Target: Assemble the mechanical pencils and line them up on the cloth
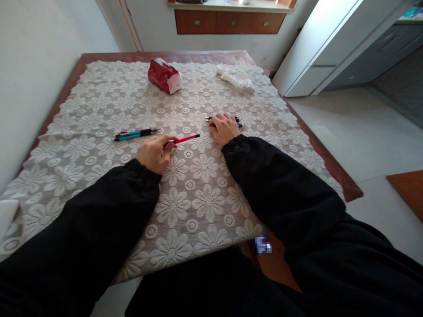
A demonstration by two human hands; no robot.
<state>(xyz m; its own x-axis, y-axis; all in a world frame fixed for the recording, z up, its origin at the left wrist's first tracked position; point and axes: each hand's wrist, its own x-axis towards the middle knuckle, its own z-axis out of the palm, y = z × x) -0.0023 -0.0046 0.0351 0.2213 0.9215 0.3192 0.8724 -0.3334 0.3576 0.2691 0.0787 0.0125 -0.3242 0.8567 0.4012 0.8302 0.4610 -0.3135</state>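
Your left hand point(153, 153) pinches a red pen point(188, 139) over the middle of the cloth point(208, 202), fingers hiding part of it. Your right hand point(224, 128) partly covers dark pens point(238, 119); I cannot tell whether it grips them. Left, bunched pens point(134, 134) lie. Farther: a red packet point(161, 77), contents unclear; far right, a white bundle point(236, 80).

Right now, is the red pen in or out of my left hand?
In: your left hand has its fingers closed around the red pen, whose dark end sticks out toward your right hand.
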